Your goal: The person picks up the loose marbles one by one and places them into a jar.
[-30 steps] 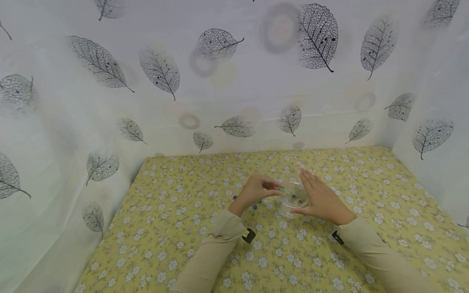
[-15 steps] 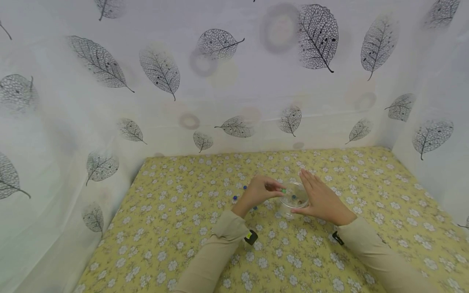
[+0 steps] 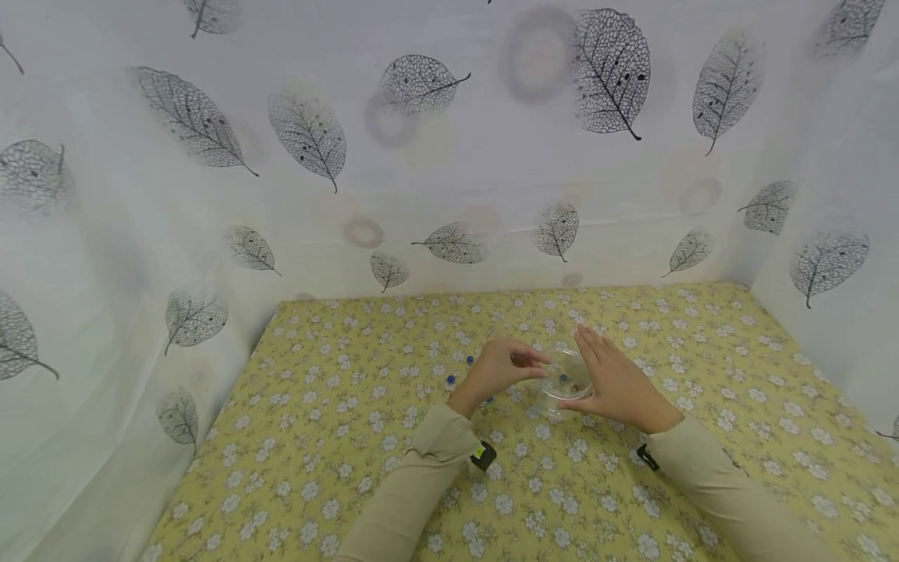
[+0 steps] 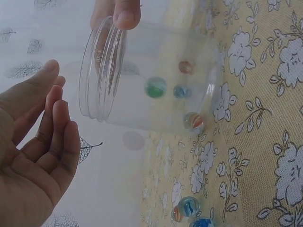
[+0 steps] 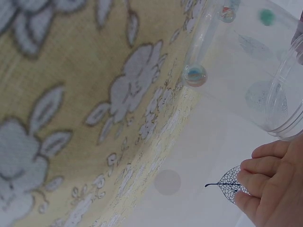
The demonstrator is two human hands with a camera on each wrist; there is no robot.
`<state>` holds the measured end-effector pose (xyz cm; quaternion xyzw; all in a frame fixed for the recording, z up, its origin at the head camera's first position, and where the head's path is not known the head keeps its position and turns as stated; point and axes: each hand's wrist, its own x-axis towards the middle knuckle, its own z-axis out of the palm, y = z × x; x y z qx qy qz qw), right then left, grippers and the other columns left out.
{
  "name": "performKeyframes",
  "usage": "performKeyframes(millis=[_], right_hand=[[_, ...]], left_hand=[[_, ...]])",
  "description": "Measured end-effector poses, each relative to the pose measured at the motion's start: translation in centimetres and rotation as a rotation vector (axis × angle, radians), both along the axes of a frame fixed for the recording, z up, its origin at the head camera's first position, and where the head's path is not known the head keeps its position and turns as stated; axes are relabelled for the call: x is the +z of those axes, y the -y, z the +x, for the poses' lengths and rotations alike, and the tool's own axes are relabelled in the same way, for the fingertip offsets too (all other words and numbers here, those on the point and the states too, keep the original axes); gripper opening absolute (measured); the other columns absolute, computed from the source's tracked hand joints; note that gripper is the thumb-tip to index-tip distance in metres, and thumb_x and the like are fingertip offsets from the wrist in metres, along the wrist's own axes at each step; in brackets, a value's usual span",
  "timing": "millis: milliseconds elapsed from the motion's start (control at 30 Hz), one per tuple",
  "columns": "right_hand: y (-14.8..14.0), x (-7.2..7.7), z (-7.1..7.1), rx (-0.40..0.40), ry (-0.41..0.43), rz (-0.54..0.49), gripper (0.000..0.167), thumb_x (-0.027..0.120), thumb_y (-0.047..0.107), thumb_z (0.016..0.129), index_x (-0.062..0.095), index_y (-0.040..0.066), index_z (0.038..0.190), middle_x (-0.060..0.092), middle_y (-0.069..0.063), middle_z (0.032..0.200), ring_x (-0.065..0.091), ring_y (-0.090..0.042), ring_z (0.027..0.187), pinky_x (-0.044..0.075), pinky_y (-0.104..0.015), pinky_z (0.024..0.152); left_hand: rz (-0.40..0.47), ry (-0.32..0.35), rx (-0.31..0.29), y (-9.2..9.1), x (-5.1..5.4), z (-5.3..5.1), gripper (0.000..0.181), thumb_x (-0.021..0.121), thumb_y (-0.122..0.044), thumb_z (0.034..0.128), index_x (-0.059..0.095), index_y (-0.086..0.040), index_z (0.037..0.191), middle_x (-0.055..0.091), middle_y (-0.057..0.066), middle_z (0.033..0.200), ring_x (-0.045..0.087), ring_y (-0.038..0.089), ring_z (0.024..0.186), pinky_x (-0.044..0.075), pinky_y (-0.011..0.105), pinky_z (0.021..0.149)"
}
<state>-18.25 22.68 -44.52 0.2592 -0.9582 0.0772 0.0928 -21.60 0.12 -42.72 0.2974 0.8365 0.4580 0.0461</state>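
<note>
Bracing the clear jar (image 4: 139, 113) near its rim: right hand (image 3: 625, 389), thumb on the near side, fingers along the far side, grip about the wall. Jar upright on the flowered cloth (image 3: 337, 468), between the hands, mouth up. Left hand (image 3: 500, 368) just above the left edge of the mouth, fingers loosely bent, nothing seen between them; a gap shows between fingertips and rim in the left wrist view. Green marble (image 4: 155, 88) inside the jar, below the left fingertips, higher than the others. Blue marble (image 4: 182, 91) and red-streaked marble (image 4: 193, 121) low, by the base. More marbles loose outside: two blue ones (image 3: 451, 379) beyond the left wrist, well apart from the jar; another partly hidden by that hand. Room to the sides: cloth runs well past both hands; its far edge meets the leaf-print curtain (image 3: 435, 179), well beyond the fingertips.
</note>
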Motion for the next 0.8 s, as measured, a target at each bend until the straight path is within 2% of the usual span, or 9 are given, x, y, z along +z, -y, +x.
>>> performKeyframes(millis=[367,600,800], right_hand=[[0.1,0.3,0.1,-0.004,0.021,0.008,0.114,0.068,0.064,0.071,0.023,-0.010,0.144,0.020,-0.028,0.152,0.024,-0.043,0.139,0.024,-0.056,0.111],[0.1,0.1,0.0,0.001,0.018,-0.005,0.114,0.070,0.063,0.071,0.022,-0.010,0.145,0.020,-0.028,0.152,0.024,-0.043,0.139,0.025,-0.056,0.110],[0.1,0.1,0.1,0.008,0.015,-0.016,0.114,0.070,0.060,0.072,0.018,-0.008,0.146,0.019,-0.029,0.152,0.024,-0.043,0.139,0.026,-0.056,0.110]], left_hand=[[0.036,0.021,-0.011,0.2,0.0,0.1,0.021,0.072,-0.018,0.0816,0.074,-0.009,0.101,0.071,0.006,0.084,0.060,0.002,0.067,0.051,0.015,0.065],[0.057,0.099,0.008,0.6,0.1,0.3,0.020,0.073,-0.018,0.0817,0.074,-0.010,0.100,0.071,0.006,0.085,0.060,0.002,0.069,0.051,0.017,0.066],[0.085,0.078,0.008,1.3,0.1,0.3,0.019,0.073,-0.015,0.0809,0.075,-0.010,0.099,0.070,0.007,0.085,0.060,0.003,0.068,0.052,0.017,0.066]])
